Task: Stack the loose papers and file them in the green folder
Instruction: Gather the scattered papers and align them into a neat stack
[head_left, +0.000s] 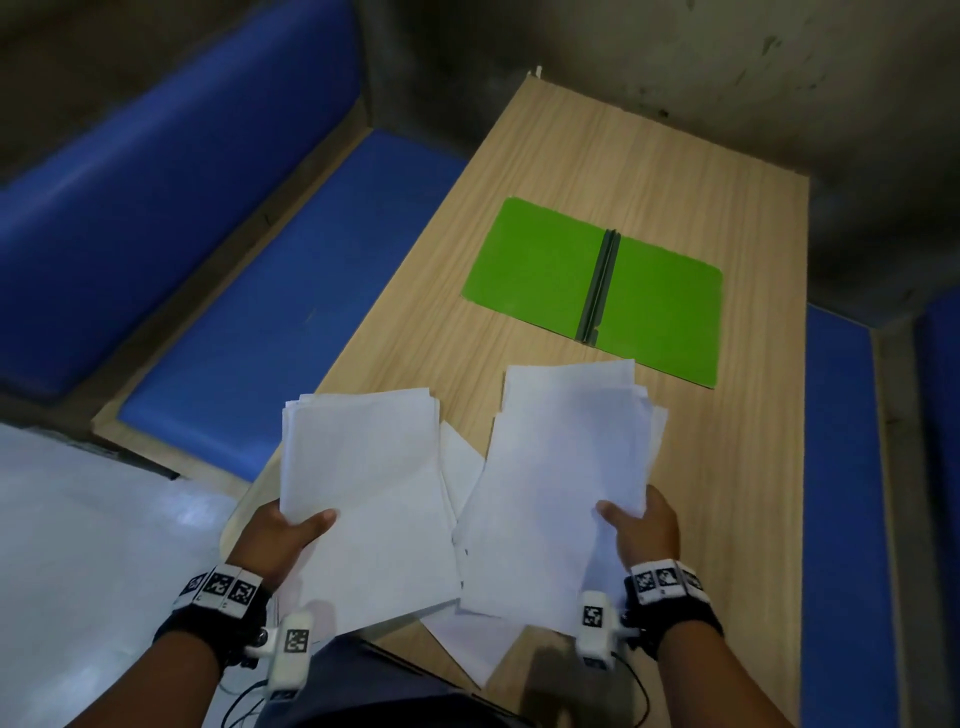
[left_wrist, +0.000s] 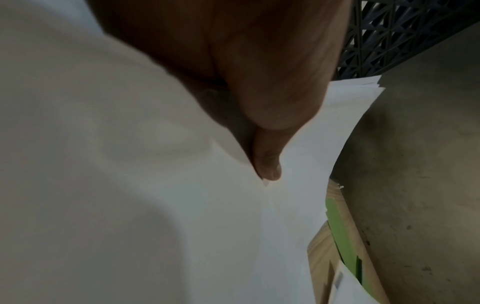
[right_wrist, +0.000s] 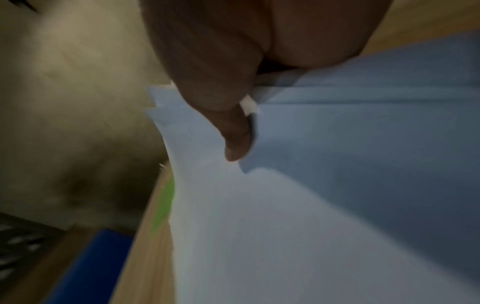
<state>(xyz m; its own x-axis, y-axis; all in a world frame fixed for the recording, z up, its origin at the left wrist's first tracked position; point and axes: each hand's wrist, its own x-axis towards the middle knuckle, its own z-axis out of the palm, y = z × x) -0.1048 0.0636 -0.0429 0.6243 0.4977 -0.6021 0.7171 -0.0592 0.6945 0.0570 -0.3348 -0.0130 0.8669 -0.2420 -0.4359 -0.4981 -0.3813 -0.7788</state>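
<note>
Head view alone shows the whole open green folder (head_left: 597, 291) mid-counter (head_left: 571, 156); left grip (head_left: 283, 535) and right grip (head_left: 647, 530) each clamp 1 paper stack (head_left: 363, 493) (head_left: 561, 493), thumbs on top.

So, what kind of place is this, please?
Probably a booth-style seating corner, perhaps a canteen or café: a long wooden table flanked by blue padded benches, set against a bare, stained concrete wall. The green folder lies open on it.
</note>
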